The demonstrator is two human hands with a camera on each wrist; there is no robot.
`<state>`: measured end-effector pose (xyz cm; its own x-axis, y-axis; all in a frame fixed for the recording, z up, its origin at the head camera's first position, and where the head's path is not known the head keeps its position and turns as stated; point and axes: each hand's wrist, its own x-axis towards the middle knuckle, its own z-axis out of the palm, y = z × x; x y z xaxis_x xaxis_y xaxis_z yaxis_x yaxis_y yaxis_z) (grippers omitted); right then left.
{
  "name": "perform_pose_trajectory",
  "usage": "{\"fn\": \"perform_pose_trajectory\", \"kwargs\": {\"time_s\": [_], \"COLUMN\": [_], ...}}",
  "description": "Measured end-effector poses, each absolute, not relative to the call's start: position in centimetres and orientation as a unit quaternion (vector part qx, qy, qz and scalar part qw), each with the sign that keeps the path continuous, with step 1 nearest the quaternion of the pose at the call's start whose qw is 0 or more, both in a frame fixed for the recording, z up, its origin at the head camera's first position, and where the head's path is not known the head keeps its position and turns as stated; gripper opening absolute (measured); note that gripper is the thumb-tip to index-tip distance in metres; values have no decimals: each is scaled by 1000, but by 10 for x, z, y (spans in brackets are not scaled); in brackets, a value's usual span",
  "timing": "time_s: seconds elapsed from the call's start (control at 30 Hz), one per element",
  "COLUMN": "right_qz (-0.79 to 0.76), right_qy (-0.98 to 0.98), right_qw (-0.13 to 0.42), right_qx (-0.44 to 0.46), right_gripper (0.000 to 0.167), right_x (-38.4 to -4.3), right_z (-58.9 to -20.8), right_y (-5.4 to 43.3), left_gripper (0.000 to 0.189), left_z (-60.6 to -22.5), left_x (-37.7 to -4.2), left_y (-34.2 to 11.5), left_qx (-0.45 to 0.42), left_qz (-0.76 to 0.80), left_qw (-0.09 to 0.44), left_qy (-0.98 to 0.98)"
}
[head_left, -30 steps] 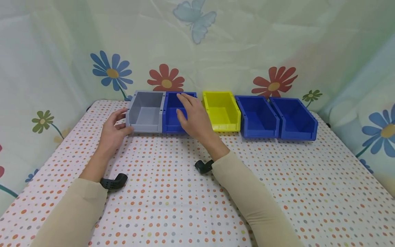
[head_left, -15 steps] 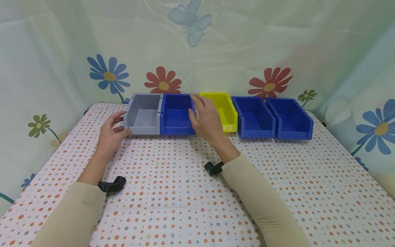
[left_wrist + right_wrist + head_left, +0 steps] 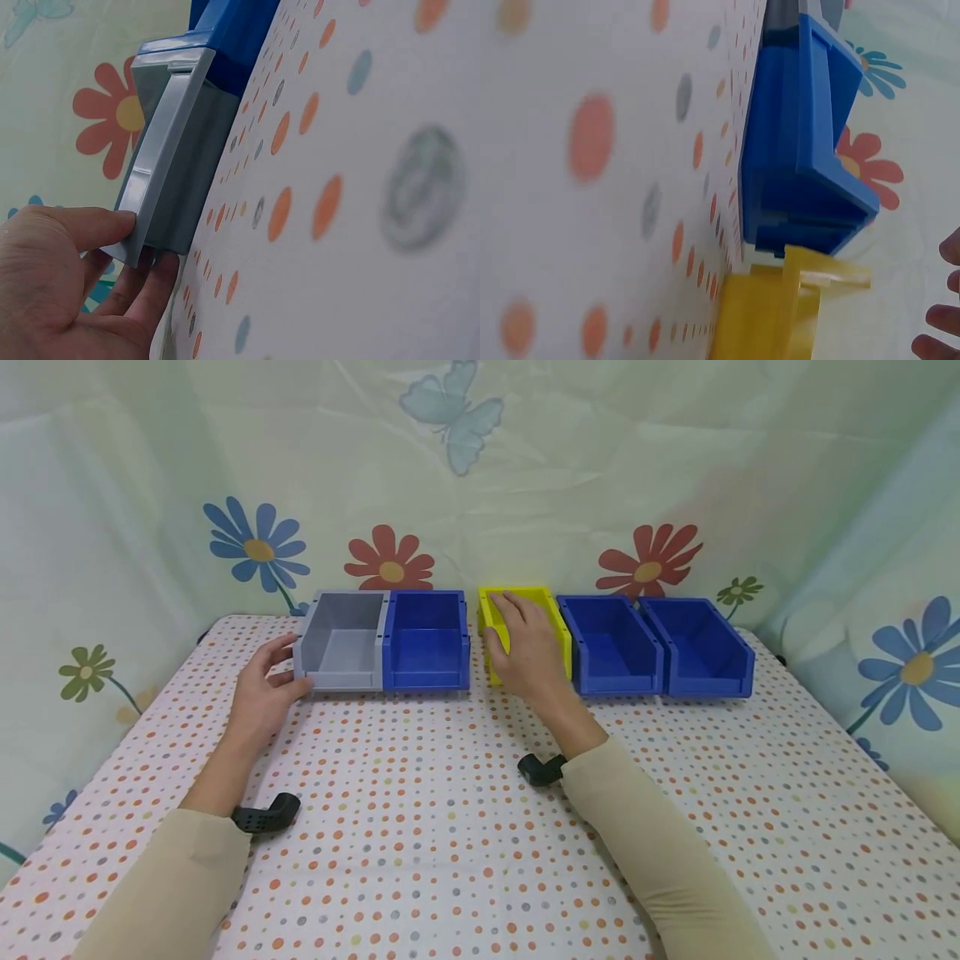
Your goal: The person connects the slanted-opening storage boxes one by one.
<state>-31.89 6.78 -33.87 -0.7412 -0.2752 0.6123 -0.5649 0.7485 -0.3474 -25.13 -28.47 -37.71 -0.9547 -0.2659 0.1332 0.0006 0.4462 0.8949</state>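
My left hand [image 3: 258, 693] holds the front left corner of a grey storage bin [image 3: 345, 680]. In the left wrist view the thumb presses the front lip of the grey bin [image 3: 169, 142], while the other fingers lie against its side and lower edge. A blue bin [image 3: 427, 680] stands against the grey one's right side. My right hand [image 3: 531, 656] hovers over the yellow bin [image 3: 561, 639], hiding part of it, with relaxed fingers and nothing held. The right wrist view shows its fingertips [image 3: 943, 319] apart from the yellow bin [image 3: 754, 319].
Two more blue bins [image 3: 622, 683] stand to the right of the yellow one. A narrow gap separates the left blue bin from the yellow bin. The bins line the back of a table with a dotted cloth [image 3: 405, 827], before a flowered curtain [image 3: 540, 485].
My right hand has moved right, from over the left blue bin to over the yellow bin. The left hand keeps its hold on the grey bin. The head view has shifted slightly.
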Motion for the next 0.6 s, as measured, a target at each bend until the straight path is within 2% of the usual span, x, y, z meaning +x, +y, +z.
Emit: {"fn": "perform_pose_trajectory", "kwargs": {"time_s": [0.47,0.6], "right_qz": [261,256], "right_qy": [-905,-915], "right_qw": [268,251], "right_qx": [201,188], "right_gripper": [51,52], "right_x": [-321,-322], "right_z": [-342,-343], "right_y": [102,108], "left_gripper": [76,76], "left_z": [-378,-378], "left_x": [-251,-251], "left_y": [-285,-285], "left_qx": [78,80], "left_qz": [-519,-521], "left_qw": [128,126], "left_qy": [-842,-840]}}
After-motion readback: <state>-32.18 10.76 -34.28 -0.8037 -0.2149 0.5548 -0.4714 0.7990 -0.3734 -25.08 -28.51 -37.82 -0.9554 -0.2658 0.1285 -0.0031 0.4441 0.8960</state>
